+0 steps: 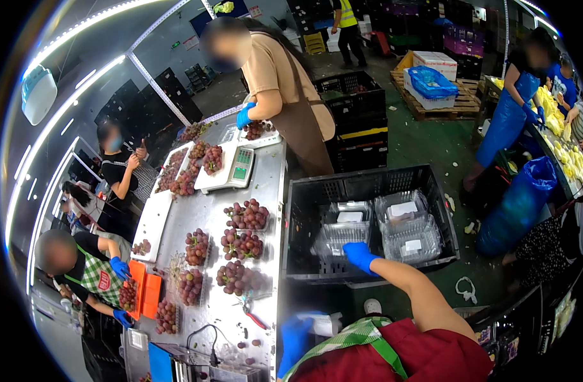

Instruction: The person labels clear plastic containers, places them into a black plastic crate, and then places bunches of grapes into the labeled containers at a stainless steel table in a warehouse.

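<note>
My right hand (360, 258), in a blue glove, reaches into a large black crate (291, 219). Its fingers are closed at the near edge of a clear plastic punnet (342, 234), which looks slightly blurred. More clear lidded punnets (411, 242) with white labels lie stacked beside it. Low at the table's edge, my left hand (295, 340), also blue-gloved, is blurred and closed around a white paper-like bundle (325, 323). To its left on the metal table (205, 223), punnets of red grapes (240, 244) stand in rows, near red-handled snips (253, 316).
A white scale (231, 169) and grape trays stand farther up the table. Across it, a co-worker in a checked apron (97, 280) handles grapes in an orange tray (138, 286). Another person in a brown apron (295, 121) bends over the far end. Stacked black crates (355, 127) stand behind.
</note>
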{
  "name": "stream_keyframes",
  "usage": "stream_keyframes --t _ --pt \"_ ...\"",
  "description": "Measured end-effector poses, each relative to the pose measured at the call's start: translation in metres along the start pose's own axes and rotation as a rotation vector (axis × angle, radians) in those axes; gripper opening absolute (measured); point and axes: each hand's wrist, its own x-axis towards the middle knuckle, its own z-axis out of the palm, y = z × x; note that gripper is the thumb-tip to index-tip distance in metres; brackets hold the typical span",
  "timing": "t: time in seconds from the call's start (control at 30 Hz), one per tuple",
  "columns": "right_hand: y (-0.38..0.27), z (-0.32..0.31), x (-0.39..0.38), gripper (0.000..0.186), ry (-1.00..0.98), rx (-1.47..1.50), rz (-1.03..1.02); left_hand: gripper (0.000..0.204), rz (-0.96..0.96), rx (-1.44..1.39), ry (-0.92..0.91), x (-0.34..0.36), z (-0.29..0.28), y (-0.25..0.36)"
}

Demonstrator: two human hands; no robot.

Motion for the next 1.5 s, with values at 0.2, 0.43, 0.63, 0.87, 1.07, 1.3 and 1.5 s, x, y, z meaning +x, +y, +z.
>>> stream_keyframes --t 0.2,0.43,0.63,0.87,1.07,1.3,1.5 --pt "0.013 -0.067 0.032 0.012 0.353 0.04 0.122 0.016 -0.107 -0.292 -0.017 -0.012 0.039 0.057" --pt "-0.009 -0.193 0.044 0.014 0.418 0.288 0.076 0.014 -0.123 -0.031 0.057 0.016 0.036 0.055" --pt "-0.093 -0.306 0.021 0.022 0.131 0.8 0.231 0.014 0.1 0.016 -0.01 0.04 0.031 0.047" --pt "-0.124 -0.345 -0.008 0.024 -0.219 0.753 0.222 0.013 0.238 -0.014 0.031 0.049 0.055 0.069" --pt "-0.128 -0.34 -0.021 0.025 -0.241 0.758 0.238 0.015 0.205 -0.011 0.066 0.044 0.051 0.063" --pt "-0.139 -0.344 -0.031 0.023 -0.224 0.747 0.248 0.015 0.134 -0.057 0.076 0.045 0.055 0.064" --pt "-0.145 -0.348 -0.038 0.023 -0.233 0.799 0.259 0.014 0.159 -0.004 0.079 0.048 0.055 0.064"
